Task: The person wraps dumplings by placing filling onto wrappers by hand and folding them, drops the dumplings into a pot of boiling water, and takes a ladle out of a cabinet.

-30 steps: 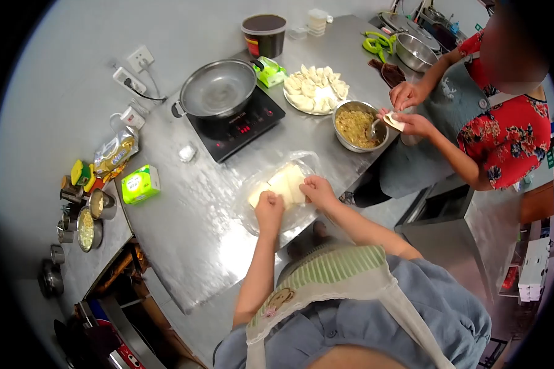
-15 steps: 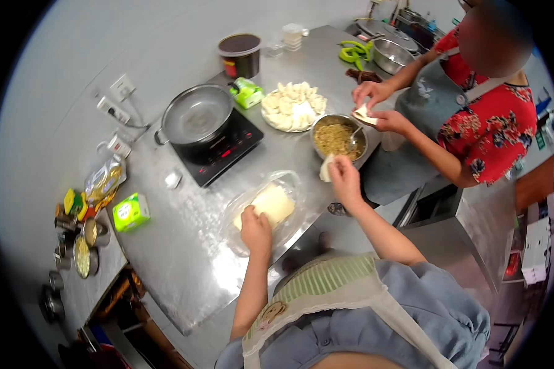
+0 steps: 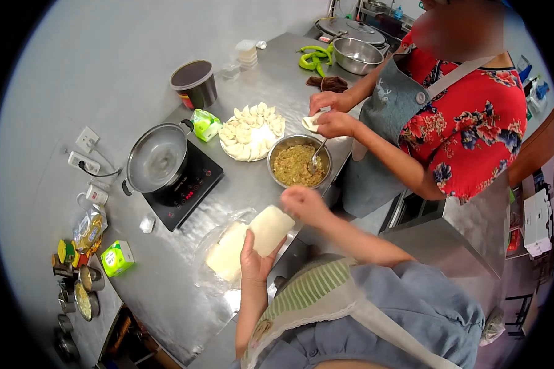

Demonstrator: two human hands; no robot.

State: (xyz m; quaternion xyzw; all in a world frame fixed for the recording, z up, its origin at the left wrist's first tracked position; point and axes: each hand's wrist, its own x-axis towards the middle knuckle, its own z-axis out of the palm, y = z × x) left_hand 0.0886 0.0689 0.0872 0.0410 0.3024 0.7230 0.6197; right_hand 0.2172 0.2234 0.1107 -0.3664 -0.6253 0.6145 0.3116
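A flat sheet of dough [image 3: 273, 229] is in the left hand [image 3: 256, 263], near the table's edge. The thumb is on its left side and the fingers are under its right side, so the hand is holding it. The right hand [image 3: 301, 203] is just to the right of the dough, a bit farther off. Its fingers are curled in, but it is blurry, so I cannot tell if it holds anything.

Just to the left, a stack of dough [image 3: 226, 251] lies on a clear plastic bag [image 3: 204, 241] on the shiny metal table [image 3: 166, 289].

Past the right hand is a metal bowl [image 3: 269, 161] of yellow-brown filling [image 3: 297, 167], with a spoon [image 3: 315, 161] in it. To its left and farther away is a plate [image 3: 263, 136] full of white dumplings [image 3: 235, 132]. More to the left, a round pan [image 3: 160, 161] sits on a flat black cooker [image 3: 188, 198] with red lights.

On the right, another person [image 3: 378, 132] in a gray apron holds a small pale piece of dough [image 3: 311, 123] with 2 hands. Green peppers [image 3: 314, 60] and a big silver bowl [image 3: 358, 54] are at the far end. A big dark tub [image 3: 192, 87] is by the wall.
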